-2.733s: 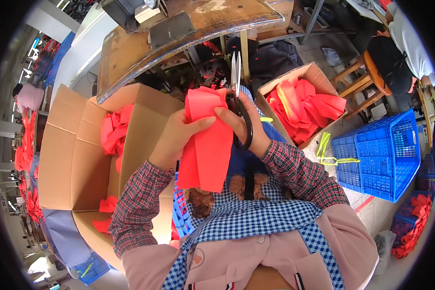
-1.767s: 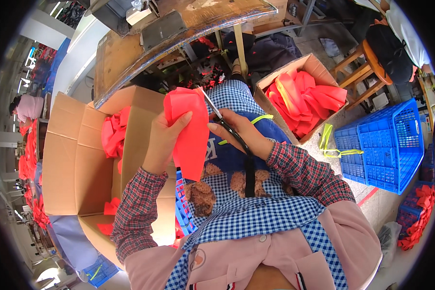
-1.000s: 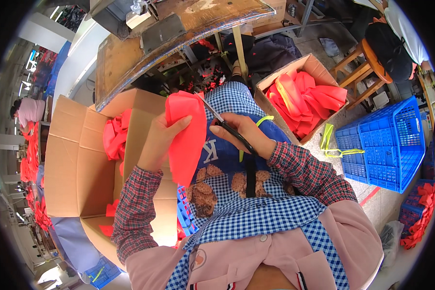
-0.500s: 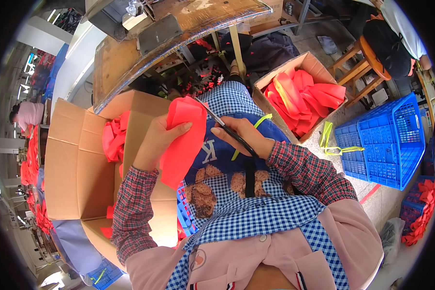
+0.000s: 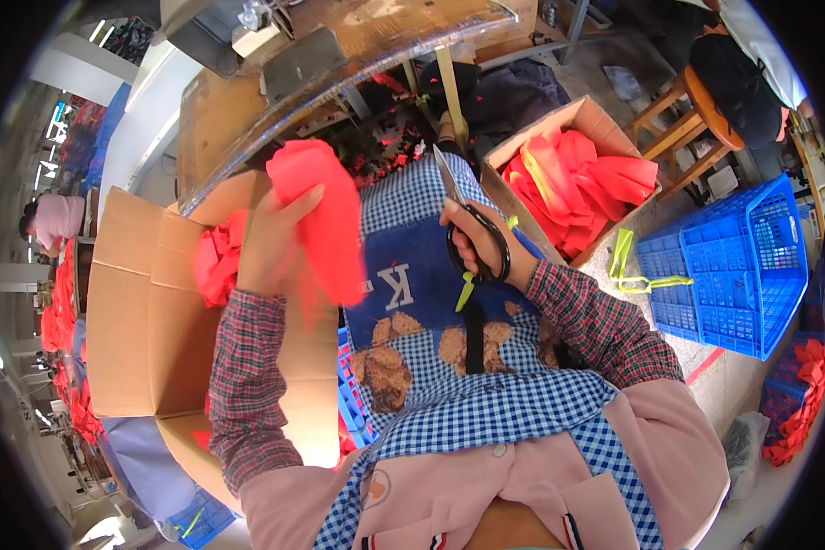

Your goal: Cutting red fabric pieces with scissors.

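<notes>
Red cloth (image 5: 325, 215) has swung leftward over the box (image 5: 147, 330) — left hand (image 5: 270, 243) gripping it, right hand (image 5: 477, 240) clasping scissors (image 5: 472, 229) now apart — trimming looks finished.

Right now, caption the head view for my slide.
Left hand lifts red fabric over open cardboard box; right hand holds black-handled scissors.

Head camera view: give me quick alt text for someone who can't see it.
A seated person's left hand holds a red fabric piece over an open cardboard box, while the right hand grips black-handled scissors pointing up. A second box of red fabric and a blue plastic crate sit to the right.
</notes>
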A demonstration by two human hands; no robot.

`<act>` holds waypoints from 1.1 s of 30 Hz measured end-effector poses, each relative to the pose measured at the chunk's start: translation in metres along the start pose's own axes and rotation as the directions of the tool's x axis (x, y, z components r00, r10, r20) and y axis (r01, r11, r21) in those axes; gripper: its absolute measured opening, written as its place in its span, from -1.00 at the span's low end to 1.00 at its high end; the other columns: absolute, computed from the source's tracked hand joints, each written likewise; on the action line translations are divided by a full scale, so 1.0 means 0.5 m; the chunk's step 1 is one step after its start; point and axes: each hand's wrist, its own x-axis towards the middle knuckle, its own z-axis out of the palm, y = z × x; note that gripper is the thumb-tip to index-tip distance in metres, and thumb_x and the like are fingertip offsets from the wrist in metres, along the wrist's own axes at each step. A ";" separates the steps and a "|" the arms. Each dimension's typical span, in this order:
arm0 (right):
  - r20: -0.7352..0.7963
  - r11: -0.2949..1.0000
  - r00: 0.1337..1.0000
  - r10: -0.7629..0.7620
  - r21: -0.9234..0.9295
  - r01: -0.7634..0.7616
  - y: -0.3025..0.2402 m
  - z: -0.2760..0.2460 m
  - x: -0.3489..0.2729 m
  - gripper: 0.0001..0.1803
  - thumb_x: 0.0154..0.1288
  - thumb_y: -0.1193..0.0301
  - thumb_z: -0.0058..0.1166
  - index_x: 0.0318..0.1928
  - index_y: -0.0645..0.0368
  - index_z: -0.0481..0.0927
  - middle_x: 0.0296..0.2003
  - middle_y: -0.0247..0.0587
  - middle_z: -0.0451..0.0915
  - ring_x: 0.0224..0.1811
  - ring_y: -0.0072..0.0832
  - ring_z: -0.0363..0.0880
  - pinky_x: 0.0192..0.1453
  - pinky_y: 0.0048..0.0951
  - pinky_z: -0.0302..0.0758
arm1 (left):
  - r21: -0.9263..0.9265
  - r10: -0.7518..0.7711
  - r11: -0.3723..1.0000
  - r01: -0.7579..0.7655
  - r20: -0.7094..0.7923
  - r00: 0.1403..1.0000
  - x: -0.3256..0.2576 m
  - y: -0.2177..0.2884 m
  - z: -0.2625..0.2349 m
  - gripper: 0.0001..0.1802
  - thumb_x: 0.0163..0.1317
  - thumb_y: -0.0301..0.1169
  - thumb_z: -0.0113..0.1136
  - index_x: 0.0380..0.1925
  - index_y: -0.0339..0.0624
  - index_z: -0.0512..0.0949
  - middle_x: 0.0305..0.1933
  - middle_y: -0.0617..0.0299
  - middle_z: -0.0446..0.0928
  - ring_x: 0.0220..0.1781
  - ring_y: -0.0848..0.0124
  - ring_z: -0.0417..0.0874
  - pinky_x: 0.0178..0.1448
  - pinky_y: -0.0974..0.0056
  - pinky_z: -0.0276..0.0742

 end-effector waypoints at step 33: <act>0.007 0.985 1.000 0.005 0.170 -0.006 0.024 -0.016 0.016 -0.60 0.45 0.06 -0.05 -0.11 0.18 0.46 -0.60 -0.42 0.32 -0.68 -0.64 0.29 -0.62 -0.57 0.31 | -0.987 0.402 -0.093 -0.127 -0.154 0.903 0.492 0.140 0.165 -0.80 0.33 -0.45 0.16 -0.13 -0.36 0.52 -0.14 0.16 0.62 -0.11 0.41 0.64 0.03 0.37 0.62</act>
